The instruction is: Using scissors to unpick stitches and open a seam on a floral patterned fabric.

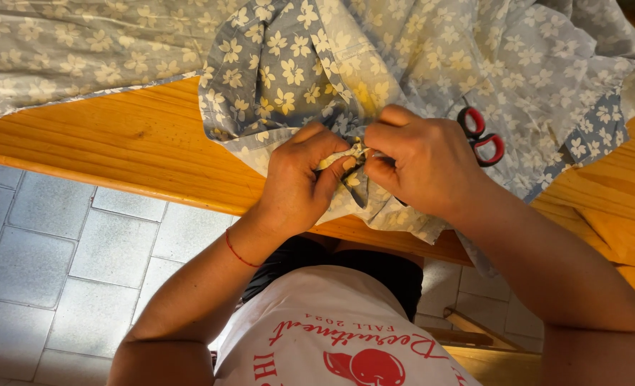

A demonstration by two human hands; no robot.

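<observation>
A blue-grey garment (pixel 417 64) printed with cream flowers lies bunched on a wooden table (pixel 117 143). My left hand (pixel 300 179) pinches a fold of the garment near the table's front edge. My right hand (pixel 421 161) grips the same fold from the other side, fingertips meeting those of the left. Whatever small thing lies between the fingertips is hidden. A thin red string circles my left wrist. Red-handled scissors (pixel 483 139) lie on the cloth just behind my right hand, their blades hidden under it.
More of the flowered cloth (pixel 67 50) spreads over the back left of the table. Grey floor tiles (pixel 53 243) show below the table's front edge. A wooden piece (pixel 475 329) sits low beside my body.
</observation>
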